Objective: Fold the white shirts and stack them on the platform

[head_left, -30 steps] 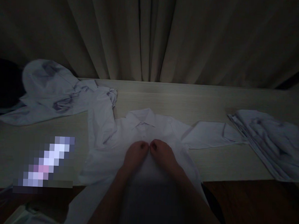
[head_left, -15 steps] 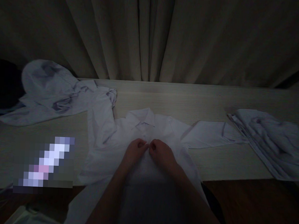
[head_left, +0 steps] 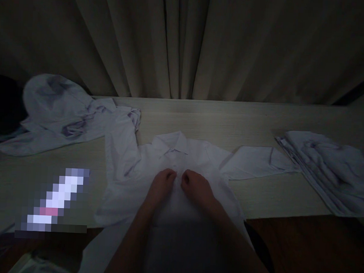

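Head view, dim light; clock read over the frame, shirt front at the centre. Largest first: pleated curtain (head_left: 249,47) across 12 o'clock. Below it the pale table (head_left: 201,117), running from 9 to 3.

White shirt (head_left: 211,152) spread at the centre, collar end toward 12, hem end toward 6 and over the near edge. One sleeve (head_left: 256,162) reaches toward 3, its cuff at a pile of pale cloth (head_left: 328,167). Crumpled white heap (head_left: 56,107) at 10. Pixelated patch (head_left: 55,199) between 8 and 9, contents masked. Collar (head_left: 169,143) sits just on the 12 side of the hands.

Step in hand, by judgement: close finger work on the shirt's front, below the collar. Next move would seem to call for a fine, level pinch at the front's middle line, cloth kept flat.

Pose: forearms slant in from between 7 and 8 and between 4 and 5, nearly mirrored. Left hand (head_left: 161,188) and right hand (head_left: 198,188) face each other, near but apart, fingers curled inward. Grip: thumbs and forefingers look close together on both; whether cloth is clamped between them, cannot tell. Smallest: faint button (head_left: 175,166) just beyond the fingertips.
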